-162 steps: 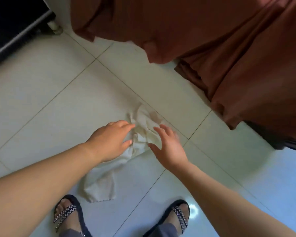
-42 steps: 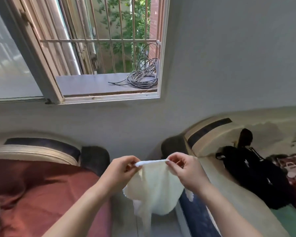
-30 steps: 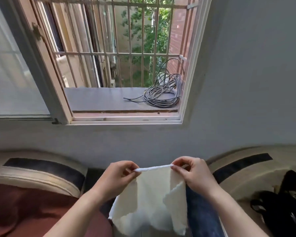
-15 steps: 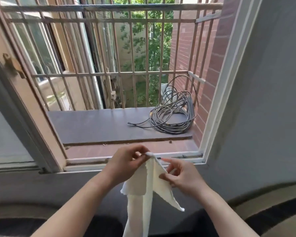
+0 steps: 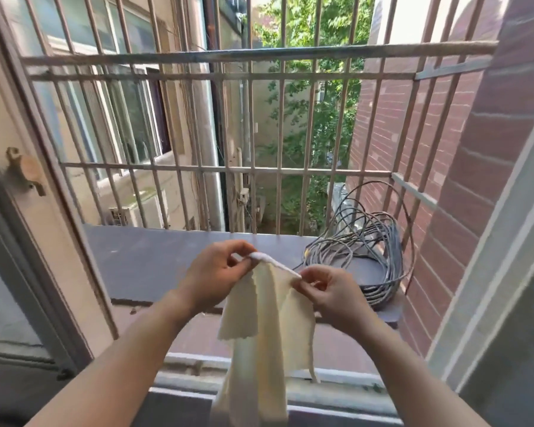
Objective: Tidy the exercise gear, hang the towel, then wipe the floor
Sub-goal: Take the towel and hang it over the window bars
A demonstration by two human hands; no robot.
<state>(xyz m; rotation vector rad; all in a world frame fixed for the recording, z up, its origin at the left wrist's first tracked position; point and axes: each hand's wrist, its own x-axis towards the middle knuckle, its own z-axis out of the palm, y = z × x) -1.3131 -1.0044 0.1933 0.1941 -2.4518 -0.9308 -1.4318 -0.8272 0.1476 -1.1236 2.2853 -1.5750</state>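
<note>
A: How's the hold?
B: Left grip [image 5: 216, 272] and right grip [image 5: 333, 295] each pinch the towel [image 5: 265, 328] by its top hem; it hangs between them, short of the rail [image 5: 259, 53].
A: Next?
B: Spread the hem, then drape it evenly over that rail (clear of the cable [image 5: 379, 260], I'd say).

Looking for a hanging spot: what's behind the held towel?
Behind the towel lie the dark ledge, a cable coil on its right, and window bars beyond. Part of the sill is hidden by the cloth.
</note>
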